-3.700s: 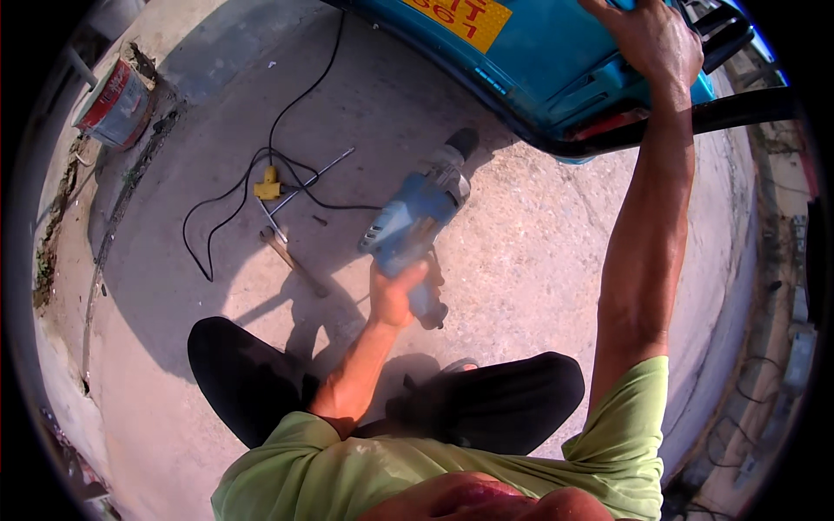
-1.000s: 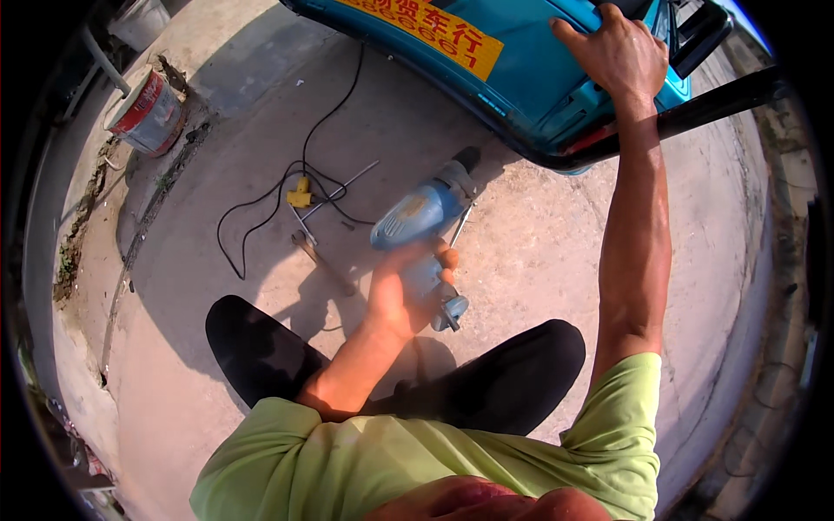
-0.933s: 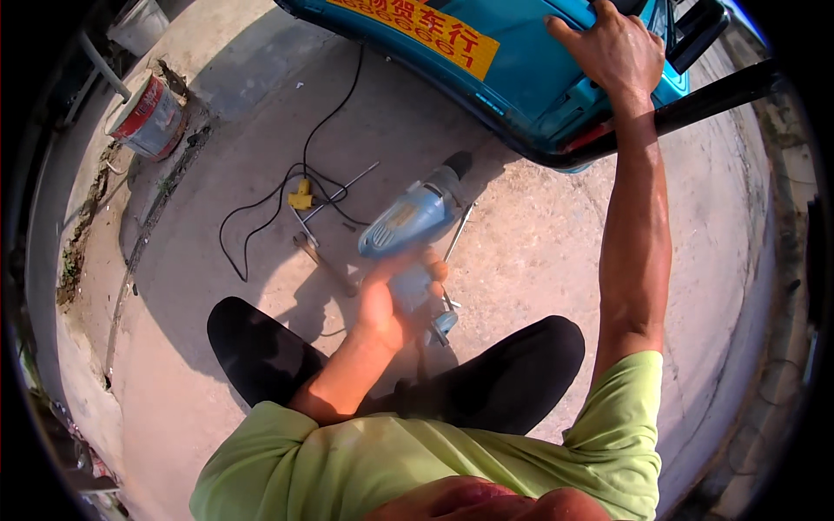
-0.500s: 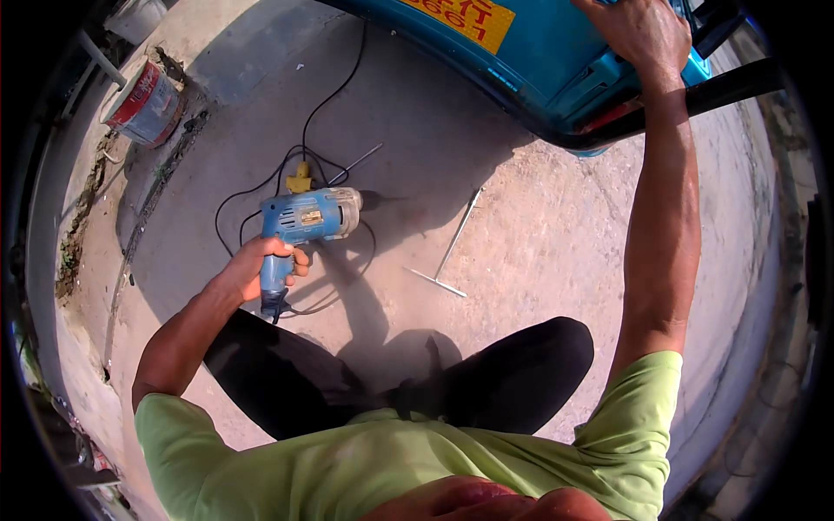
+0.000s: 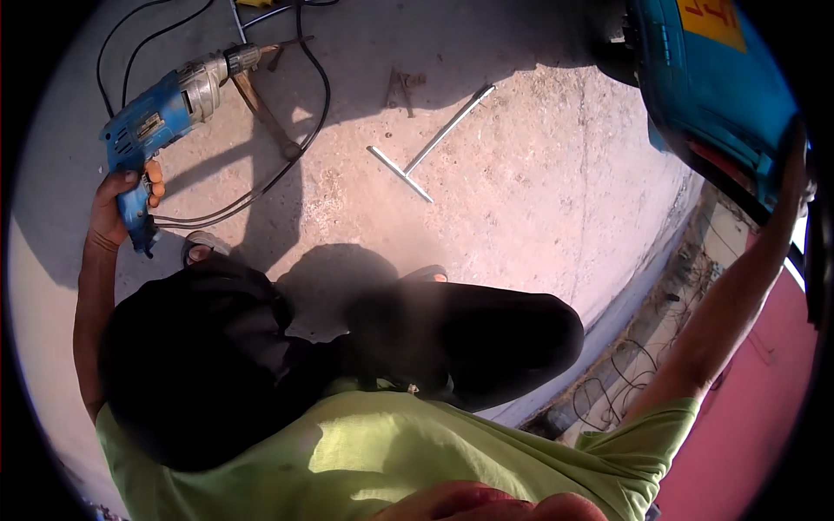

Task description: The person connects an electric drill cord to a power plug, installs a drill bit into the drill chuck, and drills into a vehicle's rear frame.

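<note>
My left hand [image 5: 122, 200] is closed round the grip of a blue power drill [image 5: 156, 126]. The drill is held above the floor at the left, its metal chuck and bit pointing up and to the right. At the far right, my right arm reaches out to a teal vehicle body panel [image 5: 712, 78]. My right hand [image 5: 801, 178] is dark there against the panel's edge, and its fingers do not show clearly. Between the two, a T-shaped metal wrench [image 5: 447, 130] lies on the concrete.
A wooden-handled tool [image 5: 261, 108] lies beneath the drill's tip. Black cable [image 5: 326, 104] loops over the concrete floor [image 5: 530, 191]. Small rusty metal pieces [image 5: 404, 87] lie farther back. Tangled dark wires [image 5: 621, 378] and a pink surface [image 5: 764, 382] are at the right.
The view has swung to the right. The drill, still in my left hand, now appears farther left with its tip angled upward. The teal panel and my right hand appear farther right.
</note>
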Available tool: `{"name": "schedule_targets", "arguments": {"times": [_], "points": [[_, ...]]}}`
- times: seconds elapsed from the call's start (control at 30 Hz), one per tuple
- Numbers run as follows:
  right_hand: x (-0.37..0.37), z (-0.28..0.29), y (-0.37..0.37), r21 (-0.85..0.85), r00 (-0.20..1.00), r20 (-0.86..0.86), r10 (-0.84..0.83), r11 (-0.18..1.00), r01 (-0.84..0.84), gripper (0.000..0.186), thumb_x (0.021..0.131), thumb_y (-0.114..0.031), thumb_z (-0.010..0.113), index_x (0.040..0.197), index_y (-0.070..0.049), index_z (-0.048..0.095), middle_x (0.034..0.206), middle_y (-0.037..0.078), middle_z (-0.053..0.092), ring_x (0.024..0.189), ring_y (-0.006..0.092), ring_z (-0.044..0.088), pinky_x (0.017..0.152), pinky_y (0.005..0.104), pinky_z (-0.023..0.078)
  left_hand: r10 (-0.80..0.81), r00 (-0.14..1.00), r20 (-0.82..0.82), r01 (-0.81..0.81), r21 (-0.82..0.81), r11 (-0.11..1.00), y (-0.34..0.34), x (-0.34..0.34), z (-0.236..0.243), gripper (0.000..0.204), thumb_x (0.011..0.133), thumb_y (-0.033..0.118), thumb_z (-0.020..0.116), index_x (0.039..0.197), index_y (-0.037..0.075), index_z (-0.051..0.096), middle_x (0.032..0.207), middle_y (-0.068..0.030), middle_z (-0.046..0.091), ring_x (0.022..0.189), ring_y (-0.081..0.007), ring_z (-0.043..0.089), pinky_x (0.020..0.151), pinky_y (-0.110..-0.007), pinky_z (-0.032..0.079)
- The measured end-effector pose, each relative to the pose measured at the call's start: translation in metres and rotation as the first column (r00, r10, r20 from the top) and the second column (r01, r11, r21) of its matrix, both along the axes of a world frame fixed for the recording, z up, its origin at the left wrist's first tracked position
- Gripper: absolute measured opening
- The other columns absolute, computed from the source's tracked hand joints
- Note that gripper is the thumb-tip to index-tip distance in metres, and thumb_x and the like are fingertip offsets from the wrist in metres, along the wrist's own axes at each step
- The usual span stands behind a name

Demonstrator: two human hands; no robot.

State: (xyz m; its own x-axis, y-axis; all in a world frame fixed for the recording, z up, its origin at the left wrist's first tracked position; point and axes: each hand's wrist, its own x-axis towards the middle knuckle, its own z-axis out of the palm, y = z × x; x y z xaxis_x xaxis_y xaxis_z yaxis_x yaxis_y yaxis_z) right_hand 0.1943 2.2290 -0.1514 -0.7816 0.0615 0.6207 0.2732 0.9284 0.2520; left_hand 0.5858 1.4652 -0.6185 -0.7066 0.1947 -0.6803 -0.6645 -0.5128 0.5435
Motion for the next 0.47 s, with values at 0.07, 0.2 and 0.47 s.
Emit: {"name": "schedule_targets", "arguments": {"times": [0.07,0.2,0.47], "points": [[-0.014,-0.005,0.010,0.020,0.999,0.011,-0.048,0.999,0.048,0.089,0.078,-0.081,0.054,0.140,-0.018,0.063,0.135,0.018,0.065,0.125,0.0360,0.060,0.110,0.0511,0.041,0.025,0.998,0.053,-0.024,-0.015,1.000,-0.010,0.023,-0.021,0.049,0.087,0.028,0.070,0.122,-0.005,0.063,0.102,-0.0133,0.071,0.085,-0.0229,0.071,0.072,-0.033,0.059],[-0.029,0.007,0.032,0.053,0.993,0.018,-0.120,0.991,0.119,0.099,0.076,-0.091,0.048,0.146,-0.022,0.060,0.142,0.016,0.062,0.130,0.0364,0.056,0.113,0.0516,0.037,-0.010,1.000,0.028,0.008,0.064,0.998,-0.017,0.043,-0.063,0.052,0.086,0.031,0.071,0.125,-0.003,0.061,0.106,-0.0124,0.068,0.093,-0.0226,0.070,0.080,-0.034,0.059],[-0.011,0.011,0.011,0.068,0.978,-0.001,-0.211,0.975,0.210,0.110,0.074,-0.099,0.039,0.149,-0.021,0.060,0.150,0.019,0.057,0.134,0.0365,0.053,0.115,0.0506,0.033,0.037,0.999,0.029,-0.040,0.108,0.993,-0.037,0.059,-0.099,0.060,0.088,0.034,0.070,0.134,-0.002,0.056,0.114,-0.0123,0.067,0.102,-0.0239,0.068,0.088,-0.036,0.057]]}}
